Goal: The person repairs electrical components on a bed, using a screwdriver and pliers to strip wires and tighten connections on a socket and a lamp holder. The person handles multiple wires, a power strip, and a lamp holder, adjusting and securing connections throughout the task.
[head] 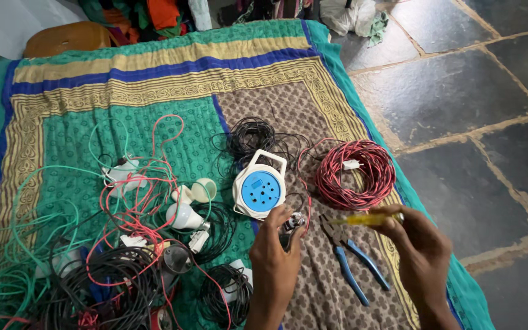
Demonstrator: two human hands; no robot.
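screwdriver (365,219), yellow, pinched in right hand (420,247); left hand (276,244) grips small black fitting (291,225). pliers (349,256) lie between them, blanket edge (459,275) at three o'clock.

Small dark electrical fitting (293,224) with thin wires, gripped upright in left fingers, yellow translucent-handled screwdriver (365,219) held level, tip pointing at it
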